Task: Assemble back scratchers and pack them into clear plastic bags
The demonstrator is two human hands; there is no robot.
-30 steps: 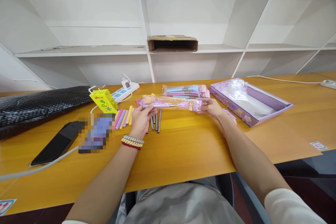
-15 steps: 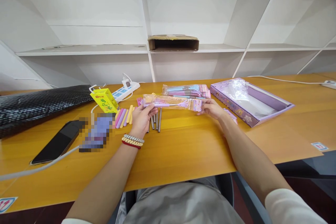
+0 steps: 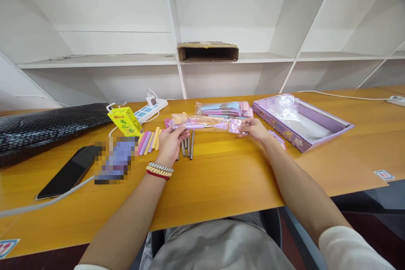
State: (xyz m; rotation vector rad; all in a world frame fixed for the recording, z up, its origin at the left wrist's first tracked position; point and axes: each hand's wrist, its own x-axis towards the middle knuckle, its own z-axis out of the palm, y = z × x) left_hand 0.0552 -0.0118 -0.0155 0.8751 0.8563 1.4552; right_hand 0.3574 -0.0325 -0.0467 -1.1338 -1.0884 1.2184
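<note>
A clear plastic packet (image 3: 209, 122) with a purple-handled back scratcher (image 3: 198, 126) inside is stretched between my two hands above the table. My left hand (image 3: 172, 141) pinches its left end near the handle. At the other end, my right hand (image 3: 253, 130) grips the pink printed header. Just below and behind lie several metal tubes (image 3: 191, 145), partly covered by my left hand and the packet. Pink claw heads (image 3: 167, 122) show past the packet's left end. Several pink, purple and yellow handles (image 3: 148, 142) lie left of my left hand.
Behind the packet is a pile of packaged back scratchers (image 3: 224, 109). A purple box (image 3: 300, 122) sits to the right. Leftward are a yellow drink carton (image 3: 125, 121), a power strip (image 3: 150, 110), a black phone (image 3: 69, 172) and a black bag (image 3: 50, 130). A cardboard box (image 3: 208, 52) rests on the shelf.
The packet's right end has moved very slightly left and down with my right hand. Both hands keep their hold.
</note>
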